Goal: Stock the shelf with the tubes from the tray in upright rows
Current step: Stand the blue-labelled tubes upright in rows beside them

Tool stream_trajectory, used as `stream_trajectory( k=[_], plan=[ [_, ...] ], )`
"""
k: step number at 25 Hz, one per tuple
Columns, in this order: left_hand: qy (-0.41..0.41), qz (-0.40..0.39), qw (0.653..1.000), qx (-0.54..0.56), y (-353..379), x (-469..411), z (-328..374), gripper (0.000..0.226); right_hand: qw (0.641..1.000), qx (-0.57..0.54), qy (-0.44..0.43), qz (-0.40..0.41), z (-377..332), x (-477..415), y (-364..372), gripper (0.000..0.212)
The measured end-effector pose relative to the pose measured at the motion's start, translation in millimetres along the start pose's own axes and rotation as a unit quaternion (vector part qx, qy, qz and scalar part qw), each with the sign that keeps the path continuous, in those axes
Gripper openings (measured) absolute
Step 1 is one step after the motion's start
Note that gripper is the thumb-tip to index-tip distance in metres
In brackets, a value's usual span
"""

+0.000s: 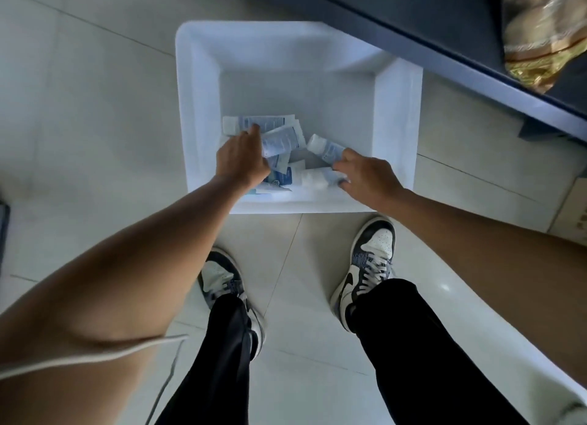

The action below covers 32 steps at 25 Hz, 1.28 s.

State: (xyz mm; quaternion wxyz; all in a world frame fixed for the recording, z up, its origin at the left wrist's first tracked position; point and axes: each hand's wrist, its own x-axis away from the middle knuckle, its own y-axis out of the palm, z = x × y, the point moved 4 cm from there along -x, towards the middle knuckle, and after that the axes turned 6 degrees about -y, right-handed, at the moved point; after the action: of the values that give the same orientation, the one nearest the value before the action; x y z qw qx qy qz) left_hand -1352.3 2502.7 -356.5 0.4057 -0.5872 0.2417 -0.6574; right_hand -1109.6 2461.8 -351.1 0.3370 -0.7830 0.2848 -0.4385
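— White plastic, soft-walled and light, we'd judge. These tubes point(281, 141) will dent and slide over each other, so we'd take each by its stiffer cap end.
— Where are they?
— Piled flat at the near end of the tray point(203, 75) on the floor, beside the shelf point(460, 43). We count about six; overlaps may hide more.
— And our hands?
— Our right hand point(368, 179) curls round the nearest tube point(316, 177). Our left hand point(241, 160) lies on the pile; we cannot tell its grip.

My tray point(203, 84) looks like smooth matt white plastic; the tubes point(281, 141) look like glossy plastic. Floor tiles point(79, 90) shine, polished. My sneakers point(370, 259) look like smooth leather.
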Motion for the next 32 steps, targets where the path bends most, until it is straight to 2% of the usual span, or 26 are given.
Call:
stream_trajectory(
  k=[3, 6, 8, 10, 13, 19, 24, 26, 28, 30, 32],
  plan=[
    [-0.067, -0.011, 0.993, 0.096, -21, 26, 0, 0.05, 0.999, -0.016, 0.028, 0.029, -14, 7, -23, 0.035],
    [-0.131, -0.015, 0.964, 0.231, -52, 59, 10, 0.038, 0.993, -0.074, 0.047, 0.085, -29, 22, -62, 0.03],
    [-0.177, -0.018, 0.922, 0.344, -76, 83, 21, 0.035, 0.985, -0.127, 0.026, 0.114, -44, 39, -96, 0.033],
    [-0.21, -0.015, 0.862, 0.462, -107, 108, 36, 0.031, 0.973, -0.183, -0.007, 0.141, -62, 59, -136, 0.039],
    [-0.219, 0.001, 0.775, 0.592, -172, 154, 63, 0.03, 0.945, -0.248, -0.049, 0.208, -96, 100, -214, 0.044],
    [-0.148, 0.007, 0.655, 0.74, -331, 259, 114, 0.018, 0.924, -0.249, -0.063, 0.285, -179, 198, -371, 0.07],
    [-0.093, 0.003, 0.583, 0.807, -476, 351, 128, 0.024, 0.889, -0.312, -0.083, 0.324, -248, 286, -522, 0.074],
    [-0.053, -0.007, 0.549, 0.834, -512, 376, 128, 0.032, 0.871, -0.353, -0.101, 0.327, -269, 312, -563, 0.077],
    [0.003, -0.018, 0.541, 0.841, -562, 406, 141, 0.046, 0.845, -0.392, -0.118, 0.345, -286, 348, -617, 0.075],
    [0.064, -0.02, 0.538, 0.84, -605, 430, 160, 0.062, 0.822, -0.403, -0.142, 0.377, -297, 379, -665, 0.06],
    [0.1, -0.013, 0.538, 0.837, -640, 448, 179, 0.061, 0.806, -0.402, -0.16, 0.404, -301, 402, -702, 0.048]
  ],
)
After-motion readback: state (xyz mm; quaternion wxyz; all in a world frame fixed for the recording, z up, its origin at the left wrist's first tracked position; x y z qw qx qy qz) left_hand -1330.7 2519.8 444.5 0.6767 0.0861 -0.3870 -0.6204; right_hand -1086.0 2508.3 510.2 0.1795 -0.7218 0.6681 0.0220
